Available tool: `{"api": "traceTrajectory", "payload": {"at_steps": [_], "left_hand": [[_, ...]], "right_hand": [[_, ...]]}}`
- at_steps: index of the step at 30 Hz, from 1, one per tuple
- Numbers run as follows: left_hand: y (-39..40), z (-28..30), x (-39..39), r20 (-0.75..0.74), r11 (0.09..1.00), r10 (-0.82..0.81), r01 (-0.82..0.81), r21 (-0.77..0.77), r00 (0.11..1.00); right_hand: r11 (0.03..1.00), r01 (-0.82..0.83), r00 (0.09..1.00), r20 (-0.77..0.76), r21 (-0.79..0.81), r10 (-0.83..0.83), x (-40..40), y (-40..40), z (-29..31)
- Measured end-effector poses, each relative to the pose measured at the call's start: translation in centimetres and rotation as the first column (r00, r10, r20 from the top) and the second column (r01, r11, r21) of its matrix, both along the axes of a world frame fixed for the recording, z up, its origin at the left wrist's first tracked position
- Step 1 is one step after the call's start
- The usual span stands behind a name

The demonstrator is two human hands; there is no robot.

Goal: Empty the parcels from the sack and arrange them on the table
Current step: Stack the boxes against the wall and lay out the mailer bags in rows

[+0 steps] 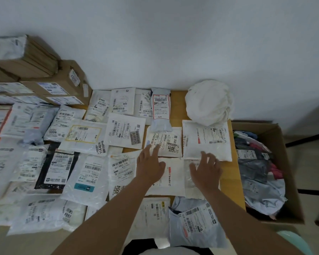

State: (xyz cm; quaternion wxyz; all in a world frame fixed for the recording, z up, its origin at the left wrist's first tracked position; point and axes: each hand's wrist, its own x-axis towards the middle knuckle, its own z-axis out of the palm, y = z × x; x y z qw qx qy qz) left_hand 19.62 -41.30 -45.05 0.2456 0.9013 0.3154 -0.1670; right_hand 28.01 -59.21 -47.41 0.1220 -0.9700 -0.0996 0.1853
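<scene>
Two hands: reaching over the table (230,183) near its right edge, palms down.
Left hand (150,167): lying flat on a white parcel (170,178), fingers straight and spread, gripping nothing; fingertips reaching the parcel marked 3011 (166,144).
Right hand (206,170): hovering or resting over a clear parcel (191,183), fingers loosely spread, holding nothing; contact cannot be told.
Parcels: lying flat, labels up, covering most of the table from left edge to right edge, many overlapping.
Large white parcel (206,140): lying beside the right edge, just beyond the right hand.
Sack (209,102): sitting crumpled at the far right corner, touching the large white parcel.
Grey parcel (195,219): lying at the near edge, between the forearms.
Boxes (50,80): standing stacked at the far left corner.
Carton (276,137): standing off the right edge, holding bagged items.
</scene>
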Motion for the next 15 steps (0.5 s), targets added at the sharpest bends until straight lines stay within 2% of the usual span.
{"api": "traceTrajectory", "payload": {"at_steps": [5, 9, 15], "left_hand": [[-0.6, 2.6, -3.1, 0.047, 0.992, 0.128, -0.127, -0.013, 0.991], [0.5, 4.9, -5.9, 0.087, 0.976, 0.219, -0.22, 0.001, 0.972], [3.5, 9.0, -9.0, 0.131, 0.961, 0.268, -0.275, 0.035, 0.954]], "right_hand": [[0.998, -0.055, 0.991, -0.123, 0.04, 0.059, -3.4, 0.8, 0.9], [0.985, -0.142, 0.982, -0.108, 0.096, 0.153, -4.0, 3.0, 3.1], [0.975, -0.168, 0.984, -0.036, 0.142, 0.175, -4.5, 6.0, 7.8]]}}
